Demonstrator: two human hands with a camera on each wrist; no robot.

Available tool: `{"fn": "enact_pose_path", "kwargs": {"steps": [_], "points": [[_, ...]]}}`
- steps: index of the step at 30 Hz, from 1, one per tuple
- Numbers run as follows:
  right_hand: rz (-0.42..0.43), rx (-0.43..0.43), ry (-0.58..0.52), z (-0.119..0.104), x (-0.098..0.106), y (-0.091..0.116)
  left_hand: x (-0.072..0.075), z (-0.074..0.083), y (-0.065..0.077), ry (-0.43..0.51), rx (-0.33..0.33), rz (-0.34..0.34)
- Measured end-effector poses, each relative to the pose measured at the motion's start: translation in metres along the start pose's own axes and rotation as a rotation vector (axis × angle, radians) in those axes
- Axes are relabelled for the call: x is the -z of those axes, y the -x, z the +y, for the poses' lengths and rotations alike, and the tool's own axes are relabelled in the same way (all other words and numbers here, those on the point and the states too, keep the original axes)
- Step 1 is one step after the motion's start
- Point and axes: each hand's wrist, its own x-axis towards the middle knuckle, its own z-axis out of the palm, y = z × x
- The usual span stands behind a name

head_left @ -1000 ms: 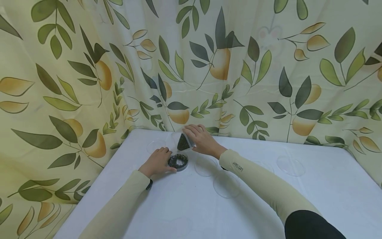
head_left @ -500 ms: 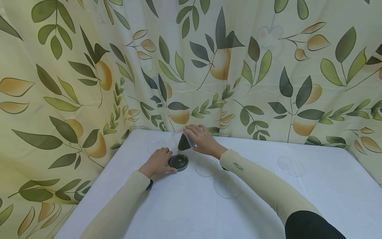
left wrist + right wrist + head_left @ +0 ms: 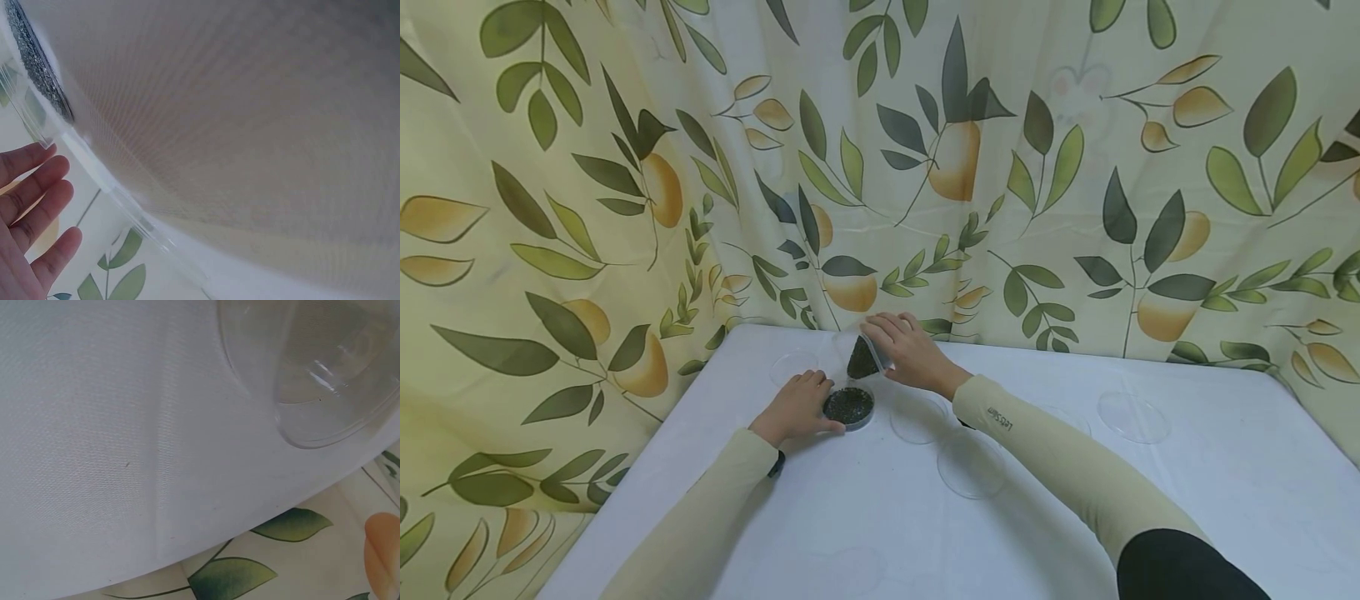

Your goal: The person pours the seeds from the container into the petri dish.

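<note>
A round clear petri dish (image 3: 848, 406) sits on the table, its floor covered with dark grains. My left hand (image 3: 797, 407) holds it from the left side, fingertips at its far edge and thumb at the near edge. In the left wrist view the fingers (image 3: 37, 194) reach toward a clear rim, and dark grains (image 3: 37, 65) show at the upper left. Just behind, my right hand (image 3: 917, 350) grips a second clear dish (image 3: 862, 358) by its edge, tipped up steeply. A dark wedge of grains lies in that tilted dish. The right hand is outside the right wrist view.
Several clear round dishes or lids lie about the white table (image 3: 865, 517): one transparent dish (image 3: 972, 465) near the right forearm, another (image 3: 1132, 417) further right, and a faint clear disc (image 3: 793, 367) behind the left hand. A leaf-patterned curtain (image 3: 820, 167) stands behind the table.
In the dish on the table, the pale bare patch in the middle has been covered by dark grains. Both hands and the tilted dish have stayed almost in place.
</note>
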Motion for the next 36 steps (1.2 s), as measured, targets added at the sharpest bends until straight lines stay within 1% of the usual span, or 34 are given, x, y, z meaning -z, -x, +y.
{"fn": "enact_pose_path", "kwargs": {"steps": [9,14,18,22,25,29,33,36], "points": [[0.0,-0.004,-0.011,0.002,0.0,0.002,-0.002,-0.001,-0.002,0.003,0.007,-0.003],[-0.023,-0.018,-0.024,0.004,0.0,0.004,-0.002,-0.001,-0.002,0.006,0.004,-0.001],[-0.036,-0.021,-0.027,0.004,0.0,0.005,-0.002,-0.001,0.0,0.02,-0.014,0.02],[-0.018,-0.009,-0.03,0.005,0.0,0.006,-0.002,-0.001,0.001,0.014,-0.029,0.041],[-0.002,0.002,-0.035,0.005,0.001,0.007,-0.001,0.0,0.0,0.011,-0.018,0.025],[-0.003,0.01,-0.025,0.006,0.002,0.008,-0.002,0.0,-0.001,0.003,-0.005,0.006],[-0.023,0.01,-0.023,0.005,0.004,0.01,-0.002,-0.001,-0.001,0.0,-0.007,0.01],[-0.029,0.005,-0.038,0.006,0.005,0.013,0.0,0.0,0.0,0.015,-0.003,0.011]]}}
